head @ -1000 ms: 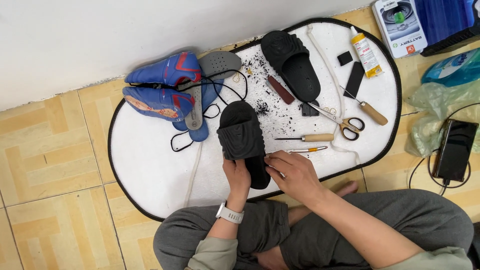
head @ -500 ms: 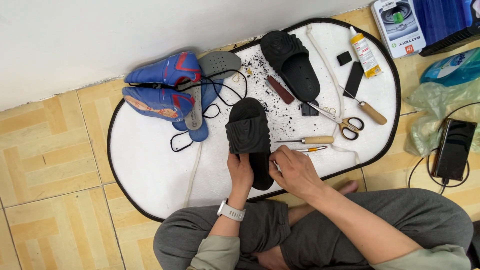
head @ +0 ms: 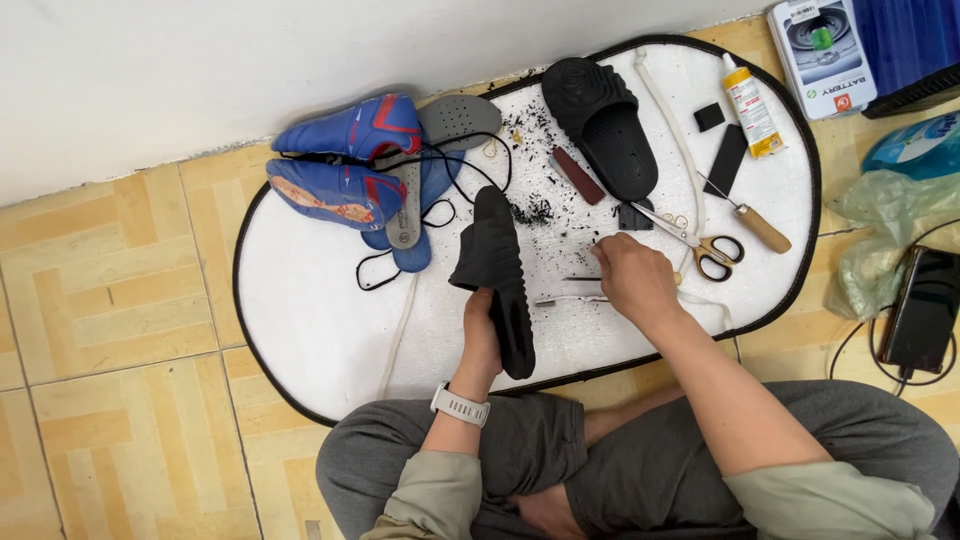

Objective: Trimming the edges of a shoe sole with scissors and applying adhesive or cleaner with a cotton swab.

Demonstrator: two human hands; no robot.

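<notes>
Grey trousers nearest me, legs crossed at the mat's near edge; white watch (head: 461, 405) on my left wrist.

Left hand (head: 481, 335): closed around the heel end of a black slide sandal (head: 497, 272), held tilted on edge above the white oval mat (head: 300, 330), toe pointing away. I judge it light, rubbery and flexible; grip looks soundest at the sole's thick edge, not the soft strap.

Right hand (head: 628, 278): fingers curled down over slim metal tools (head: 570, 299) lying on the mat. Whether it has pinched one I cannot tell.

Beyond: yellow-handled scissors (head: 700, 242), wooden-handled awl (head: 748, 217), black crumbs (head: 535, 208) scattered mid-mat, a dark red strip (head: 574, 175).

Farther: second black sandal (head: 601, 125) lying flat, glue tube (head: 751, 104), two black patches (head: 722, 145), white cord (head: 668, 120).

Far left: pair of blue and red football boots (head: 345, 160) with a grey insole (head: 458, 118) and loose black laces.

Off mat, right: phone (head: 920, 310) on cable, plastic bags (head: 890, 220).
</notes>
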